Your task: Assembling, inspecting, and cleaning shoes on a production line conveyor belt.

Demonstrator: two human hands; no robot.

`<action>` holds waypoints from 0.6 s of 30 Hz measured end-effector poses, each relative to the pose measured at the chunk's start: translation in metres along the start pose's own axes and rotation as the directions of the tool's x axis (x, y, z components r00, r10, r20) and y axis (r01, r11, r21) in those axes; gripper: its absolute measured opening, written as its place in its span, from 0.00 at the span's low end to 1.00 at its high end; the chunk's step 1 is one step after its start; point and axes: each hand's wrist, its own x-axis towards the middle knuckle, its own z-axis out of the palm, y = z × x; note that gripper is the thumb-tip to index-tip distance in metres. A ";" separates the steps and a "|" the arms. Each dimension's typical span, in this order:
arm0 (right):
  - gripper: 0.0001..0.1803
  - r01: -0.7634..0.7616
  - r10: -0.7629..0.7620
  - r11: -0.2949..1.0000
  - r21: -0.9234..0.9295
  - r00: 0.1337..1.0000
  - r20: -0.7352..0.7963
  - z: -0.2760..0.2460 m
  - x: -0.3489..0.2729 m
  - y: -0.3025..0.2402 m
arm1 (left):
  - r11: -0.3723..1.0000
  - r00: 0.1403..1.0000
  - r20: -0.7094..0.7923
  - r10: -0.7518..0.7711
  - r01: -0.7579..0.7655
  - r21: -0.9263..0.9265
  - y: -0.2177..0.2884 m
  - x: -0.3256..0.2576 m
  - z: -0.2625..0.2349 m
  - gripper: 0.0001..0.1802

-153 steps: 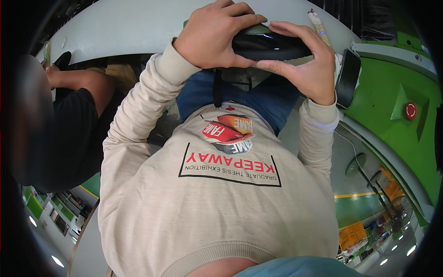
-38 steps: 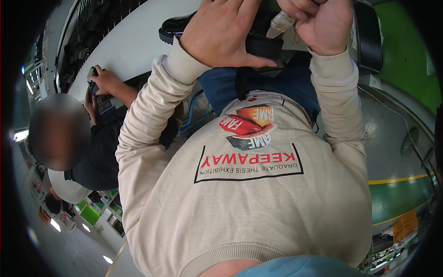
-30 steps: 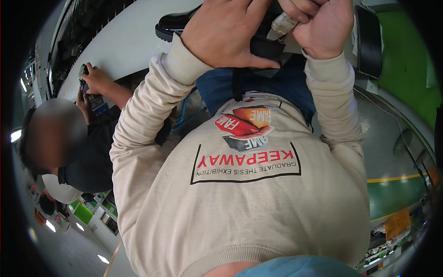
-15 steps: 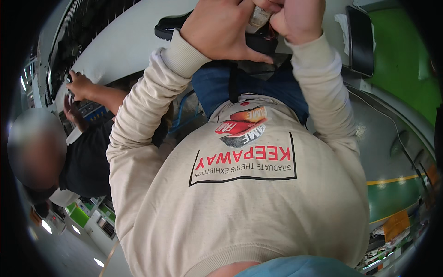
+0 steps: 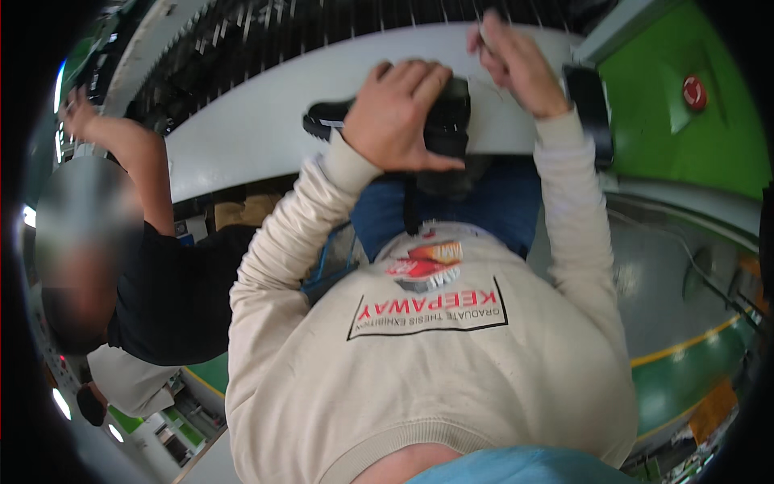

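A black shoe (image 5: pixel 324 117) with a chunky ridged sole lies on the pale worktop in front of me. My left hand (image 5: pixel 397 117) grips it from above, fingers over the top and thumb stretched along the near side. Much of the shoe is hidden under that hand; its dark right end (image 5: pixel 453 109) shows beyond the fingers. To the right of the shoe, my right hand (image 5: pixel 524 73) is raised off it, fingers extended and slightly bent. The fingertips are blurred, and nothing is visible in them.
Behind the curved white worktop (image 5: pixel 242 129) runs a dark slatted rack or conveyor (image 5: pixel 266 40). A black tray-like object (image 5: pixel 588 113) sits at the right, beside a green panel (image 5: pixel 645 97) with a red round button (image 5: pixel 694 93). On the left a co-worker (image 5: pixel 177 282) raises a hand (image 5: pixel 76 113).
My right hand has left the shoe and moved right and away from me. The whitish translucent thing between my hands no longer shows. The view has shifted, revealing more worktop; the co-worker's arm has risen.
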 end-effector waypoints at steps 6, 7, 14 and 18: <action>0.19 0.060 -0.387 0.554 -0.830 0.902 -0.192 0.006 -0.031 0.056 | 0.995 0.992 -0.114 -0.058 0.049 -0.082 0.004 -0.002 0.008 0.65; 0.18 0.096 -0.468 0.463 -0.881 0.871 -0.152 0.008 -0.040 0.055 | 0.993 0.984 -0.165 -0.072 0.055 -0.108 0.006 -0.006 0.003 0.66; 0.57 0.233 -0.217 0.919 0.318 0.973 -0.084 0.104 -0.052 0.002 | 0.969 0.914 -0.357 -0.192 0.118 -0.217 0.011 -0.041 -0.016 0.65; 0.64 0.247 -0.251 0.924 0.291 0.968 -0.021 0.127 -0.039 -0.007 | 0.960 0.930 -0.300 -0.210 0.139 -0.243 0.009 -0.039 -0.020 0.65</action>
